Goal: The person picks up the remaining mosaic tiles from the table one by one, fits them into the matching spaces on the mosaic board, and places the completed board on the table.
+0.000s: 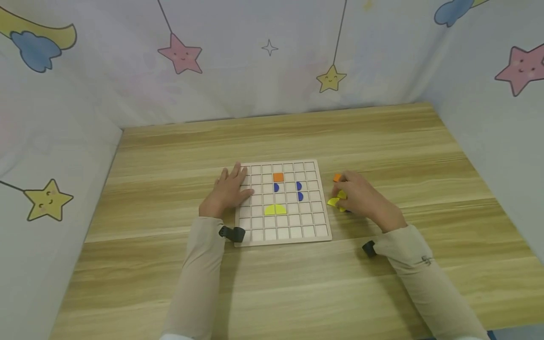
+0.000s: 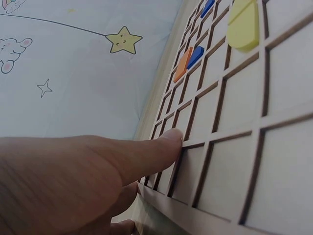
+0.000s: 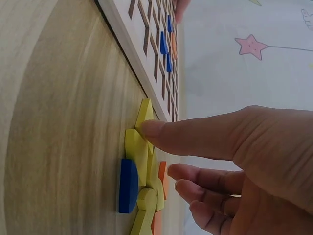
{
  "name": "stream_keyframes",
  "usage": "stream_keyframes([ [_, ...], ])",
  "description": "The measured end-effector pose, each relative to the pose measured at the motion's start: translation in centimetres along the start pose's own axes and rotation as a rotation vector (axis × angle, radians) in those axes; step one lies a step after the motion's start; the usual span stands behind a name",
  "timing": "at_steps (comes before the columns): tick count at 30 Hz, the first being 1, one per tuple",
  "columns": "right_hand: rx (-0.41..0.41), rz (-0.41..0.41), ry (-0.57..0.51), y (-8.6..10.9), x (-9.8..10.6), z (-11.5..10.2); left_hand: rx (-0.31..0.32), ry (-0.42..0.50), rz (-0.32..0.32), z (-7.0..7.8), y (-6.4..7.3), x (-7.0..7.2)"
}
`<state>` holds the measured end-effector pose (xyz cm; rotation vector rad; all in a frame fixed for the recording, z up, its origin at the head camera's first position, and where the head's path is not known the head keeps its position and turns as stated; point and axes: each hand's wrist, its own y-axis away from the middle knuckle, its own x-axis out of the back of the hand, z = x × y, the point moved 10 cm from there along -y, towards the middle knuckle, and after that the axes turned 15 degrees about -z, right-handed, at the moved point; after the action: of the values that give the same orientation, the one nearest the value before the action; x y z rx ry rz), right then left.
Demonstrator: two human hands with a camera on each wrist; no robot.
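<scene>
A pale wooden grid board [image 1: 282, 243] lies on the table. In its cells sit an orange square [image 1: 278, 177], three blue half-round pieces [image 1: 300, 196] and two yellow quarter-round pieces [image 1: 270, 210] side by side. My left hand [image 1: 224, 192] rests spread over the board's left edge, its thumb [image 2: 164, 147] lying across the cells. Right of the board, my right hand [image 1: 363, 198] is over a small heap of loose pieces. Its thumb touches a yellow piece [image 3: 145, 113], while the other fingers bend loosely apart from it. A blue piece [image 3: 128, 186] and an orange piece [image 3: 163, 178] lie in the heap.
The wood-grain table [image 1: 280, 288] stretches around the board on all sides. A white cloth backdrop [image 1: 238, 85] with printed stars rises behind it and at both sides. Dark wrist cameras [image 1: 233, 233] are strapped at both sleeves.
</scene>
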<state>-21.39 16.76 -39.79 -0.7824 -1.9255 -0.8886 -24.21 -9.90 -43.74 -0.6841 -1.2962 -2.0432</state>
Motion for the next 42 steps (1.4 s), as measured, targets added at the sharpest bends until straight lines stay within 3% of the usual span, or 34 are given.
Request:
stream_keyframes([
  [12, -0.021, -0.009, -0.005, -0.2, -0.5, 0.5, 0.009, -0.001, 0.009, 0.0, 0.1, 0.1],
  [21, -0.083, 0.006, 0.028, 0.1, -0.5, 1.0, -0.004, -0.001, 0.010, 0.1, 0.2, 0.1],
  [32, -0.005, 0.047, 0.046, 0.0, -0.5, 0.0, -0.001, 0.009, 0.006, 0.0, 0.3, 0.0],
  [42, -0.084, 0.029, 0.003, 0.2, -1.0, 0.7, -0.005, 0.004, 0.000, -0.1, 0.1, 0.0],
])
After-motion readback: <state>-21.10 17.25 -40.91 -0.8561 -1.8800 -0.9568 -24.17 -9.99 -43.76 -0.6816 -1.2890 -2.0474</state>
